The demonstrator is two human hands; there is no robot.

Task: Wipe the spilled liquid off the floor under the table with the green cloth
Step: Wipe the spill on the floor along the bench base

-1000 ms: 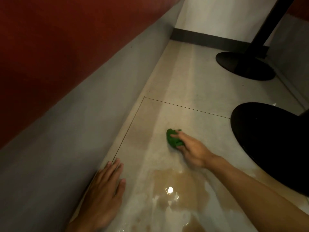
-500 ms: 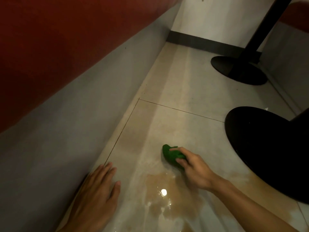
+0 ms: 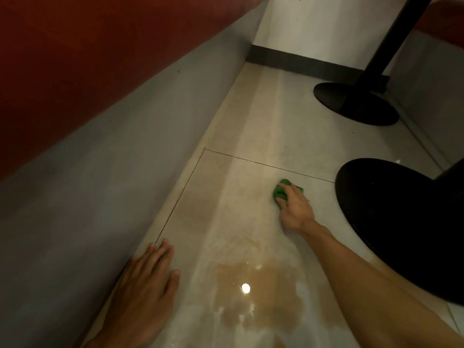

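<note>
A bunched green cloth [image 3: 279,190] lies on the beige floor tiles, just this side of a tile joint. My right hand [image 3: 294,209] grips it from behind, fingers curled over it, and hides most of it. A brownish puddle of spilled liquid [image 3: 253,295] spreads on the floor nearer to me, with a bright light reflection in it and wet streaks reaching up toward the cloth. My left hand [image 3: 145,287] rests flat on the floor beside the grey wall base, fingers straight, left of the puddle.
A grey seat base [image 3: 100,197] with red upholstery [image 3: 75,59] above runs along the left. A round black table foot [image 3: 401,222] sits close to the right of my right arm. A second black foot and post [image 3: 356,104] stands farther back near the dark skirting.
My right hand pulled the cloth toward the puddle, then pushed it away again and a little to the right. My left hand stayed planted on the floor.
</note>
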